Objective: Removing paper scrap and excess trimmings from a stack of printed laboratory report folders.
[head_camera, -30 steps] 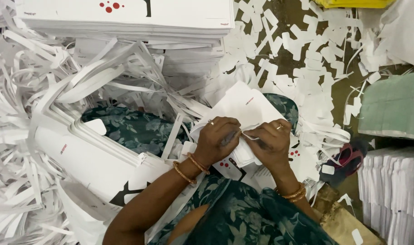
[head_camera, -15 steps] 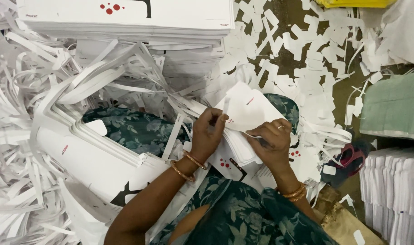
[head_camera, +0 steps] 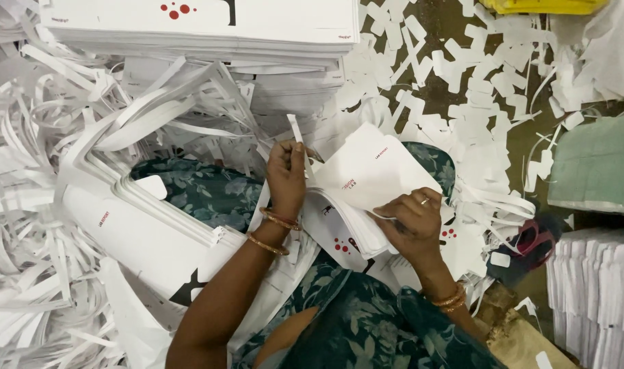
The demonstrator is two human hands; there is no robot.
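While right hand (head_camera: 411,222) presses card stack (head_camera: 366,184), left hand (head_camera: 286,174) pinches one paper strip (head_camera: 295,130).

White paper over dark teal florals and a brown floor

The card sheets (head_camera: 366,184) are white with small red dots and black marks; the paper strips (head_camera: 45,294) and the cut scraps (head_camera: 455,68) are plain white. The garment (head_camera: 202,191) is dark teal with a paler leaf-and-flower print. The bangles (head_camera: 274,232) on the wrists are gold with orange. The floor (head_camera: 442,34) is dull brown-olive. The folded cloth (head_camera: 595,171) is pale green, the sandal (head_camera: 534,242) pink and black, and the yellow thing (head_camera: 544,5) at the top edge bright yellow.
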